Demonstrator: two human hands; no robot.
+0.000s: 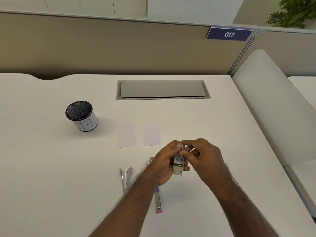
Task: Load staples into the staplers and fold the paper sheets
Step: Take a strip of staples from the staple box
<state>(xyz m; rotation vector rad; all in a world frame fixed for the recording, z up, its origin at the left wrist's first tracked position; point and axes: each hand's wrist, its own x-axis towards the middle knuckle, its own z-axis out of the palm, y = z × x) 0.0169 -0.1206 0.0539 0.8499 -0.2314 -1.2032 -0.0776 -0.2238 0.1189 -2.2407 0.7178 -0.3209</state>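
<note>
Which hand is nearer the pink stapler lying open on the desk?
Left. The left hand hovers directly over the pink stapler, hiding its middle. The right hand is further right, pinching the top of the staple box that the left holds.

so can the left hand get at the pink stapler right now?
Probably not yet: the left hand holds the staple box, and its forearm lies over the pink stapler. It would need to put the box down first.
</note>
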